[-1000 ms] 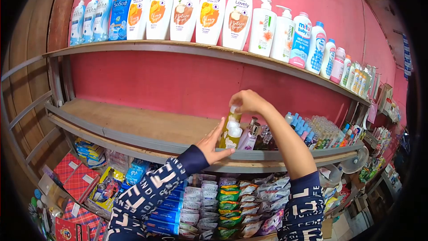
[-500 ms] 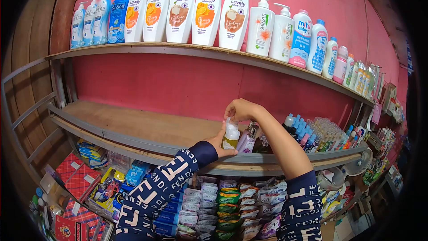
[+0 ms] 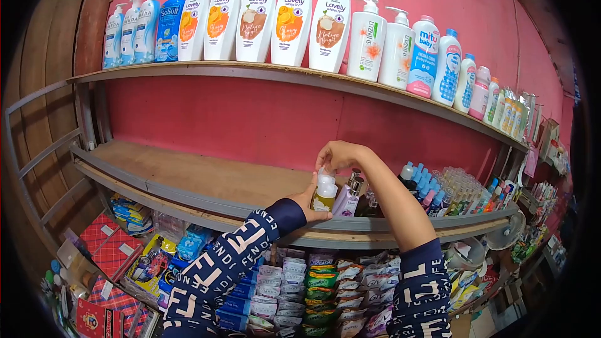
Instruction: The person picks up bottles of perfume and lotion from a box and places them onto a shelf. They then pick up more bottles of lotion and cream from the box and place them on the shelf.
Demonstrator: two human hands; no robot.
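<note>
A small yellow bottle with a white cap point(image 3: 324, 191) stands on the middle wooden shelf point(image 3: 206, 175). My left hand point(image 3: 308, 199) cups its left side and base. From above, my right hand point(image 3: 339, 154) grips the top of the cap. To the right of the bottle stands a pale purple pump bottle point(image 3: 348, 195), and dark bottles are partly hidden behind my right forearm. Both arms wear dark blue sleeves with white lettering.
The top shelf point(image 3: 282, 74) carries a row of tall white lotion pump bottles point(image 3: 292, 17) and blue bottles point(image 3: 168, 26). Small blue-capped bottles point(image 3: 421, 181) crowd the middle shelf's right end. Hanging sachet strips point(image 3: 325, 281) and red boxes point(image 3: 106, 244) lie below.
The yellow bottle came down from a raised, tilted position to stand on the shelf. My left hand closed in from an open reach to cup its side.
</note>
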